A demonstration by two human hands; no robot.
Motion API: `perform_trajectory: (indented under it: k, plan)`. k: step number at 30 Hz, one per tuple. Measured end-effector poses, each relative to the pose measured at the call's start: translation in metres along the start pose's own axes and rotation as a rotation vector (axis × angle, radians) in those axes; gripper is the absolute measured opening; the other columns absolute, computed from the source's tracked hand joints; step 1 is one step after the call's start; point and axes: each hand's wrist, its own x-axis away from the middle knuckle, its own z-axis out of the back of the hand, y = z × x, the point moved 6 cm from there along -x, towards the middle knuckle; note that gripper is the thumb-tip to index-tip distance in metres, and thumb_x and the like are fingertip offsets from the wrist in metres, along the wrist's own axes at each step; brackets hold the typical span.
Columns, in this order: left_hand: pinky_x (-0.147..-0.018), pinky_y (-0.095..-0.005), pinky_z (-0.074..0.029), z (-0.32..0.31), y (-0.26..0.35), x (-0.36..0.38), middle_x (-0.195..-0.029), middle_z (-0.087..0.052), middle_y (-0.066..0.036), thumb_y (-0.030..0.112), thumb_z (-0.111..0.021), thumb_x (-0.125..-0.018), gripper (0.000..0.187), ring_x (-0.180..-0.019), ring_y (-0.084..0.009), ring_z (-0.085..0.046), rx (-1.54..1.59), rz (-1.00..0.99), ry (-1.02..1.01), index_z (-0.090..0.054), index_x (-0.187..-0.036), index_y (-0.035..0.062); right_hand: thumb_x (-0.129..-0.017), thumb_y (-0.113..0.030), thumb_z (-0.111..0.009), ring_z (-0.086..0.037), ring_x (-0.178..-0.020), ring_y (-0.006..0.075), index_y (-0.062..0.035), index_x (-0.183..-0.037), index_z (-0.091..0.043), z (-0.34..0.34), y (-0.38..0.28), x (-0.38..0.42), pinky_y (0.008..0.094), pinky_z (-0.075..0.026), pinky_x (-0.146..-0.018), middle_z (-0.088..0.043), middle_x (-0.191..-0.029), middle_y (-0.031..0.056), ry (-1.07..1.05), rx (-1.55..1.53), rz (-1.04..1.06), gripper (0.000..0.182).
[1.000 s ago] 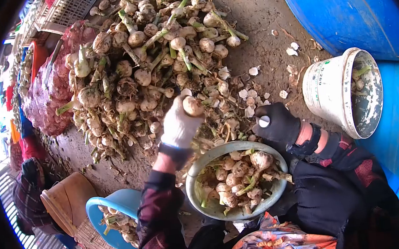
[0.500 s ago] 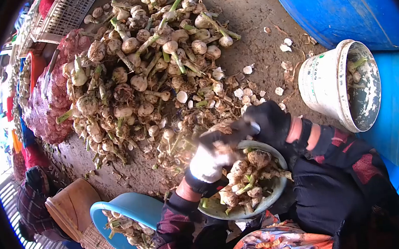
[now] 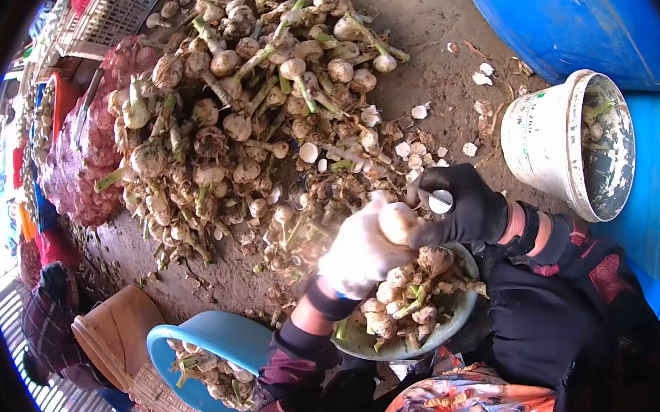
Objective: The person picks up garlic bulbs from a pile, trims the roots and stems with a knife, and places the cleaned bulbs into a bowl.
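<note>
A pale garlic bulb (image 3: 397,223) is held between both hands above a basin (image 3: 462,314) of dirty bulbs. My left hand (image 3: 361,252), in a white glove, wraps the bulb from the left. My right hand (image 3: 465,206), in a black glove, is closed at the bulb's right side, with a small tool (image 3: 440,201) that shows a shiny round face in its fingers. Beyond the hands, a large heap of garlic (image 3: 240,123) with stems lies on the ground among loose peel.
A white bucket (image 3: 538,144) and blue barrel (image 3: 564,13) stand right. At lower left are a blue basin (image 3: 223,334) of garlic, a brown bucket (image 3: 121,330) and another person (image 3: 54,332). Red net sacks (image 3: 80,177) and a crate (image 3: 112,25) lie upper left.
The blurred hands have come together around a bulb that now shows clearly. My right hand has turned, and the tool's round face is visible. The view has shifted slightly.
</note>
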Motion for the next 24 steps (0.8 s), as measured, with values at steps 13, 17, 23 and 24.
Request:
perform_trajectory:
  k: [13,17,23,24]
  plan:
    - [-0.086,-0.0316,-0.045,0.006,-0.025,-0.003,-0.109,-0.058,-0.009,0.011,-0.050,-0.091,0.034,-0.097,-0.0169,-0.056,0.556,-0.143,0.440,-0.048,-0.124,0.0020,-0.073,-0.010,-0.076,-0.056,-0.059,0.0072,-0.0017,-0.093,-0.065,-0.019,0.035,0.006,0.0235,-0.045,-0.052,-0.063,-0.074,0.0012,0.064,-0.577,-0.535,0.025]
    - [-0.085,-0.0344,-0.049,-0.004,-0.027,-0.006,-0.110,-0.059,-0.012,0.011,-0.049,-0.090,0.031,-0.100,-0.0221,-0.059,1.203,-0.144,0.340,-0.048,-0.120,0.0037,-0.073,-0.012,-0.076,-0.059,-0.069,0.0076,-0.0019,-0.102,-0.065,-0.025,0.046,0.003,0.0250,-0.048,-0.059,-0.066,-0.082,0.0017,0.026,-0.487,-0.435,0.032]
    - [-0.067,-0.0262,-0.048,0.002,-0.037,-0.005,-0.090,-0.060,-0.005,0.005,-0.061,-0.078,0.026,-0.072,-0.0110,-0.055,0.920,-0.050,0.472,-0.056,-0.103,0.0013,-0.072,-0.022,-0.074,-0.061,-0.061,0.0142,-0.0025,-0.086,-0.066,-0.009,0.033,-0.009,0.0309,-0.048,-0.057,-0.065,-0.069,0.0112,0.051,-0.013,-0.235,0.025]
    - [-0.067,-0.0262,-0.048,0.007,-0.036,-0.004,-0.090,-0.060,-0.005,0.005,-0.061,-0.078,0.026,-0.072,-0.0110,-0.055,0.922,-0.050,0.471,-0.056,-0.103,0.0013,-0.072,-0.022,-0.074,-0.061,-0.061,0.0142,-0.0025,-0.086,-0.066,-0.007,0.032,-0.009,0.0309,-0.048,-0.057,-0.065,-0.069,0.0112,0.051,-0.012,-0.235,0.025]
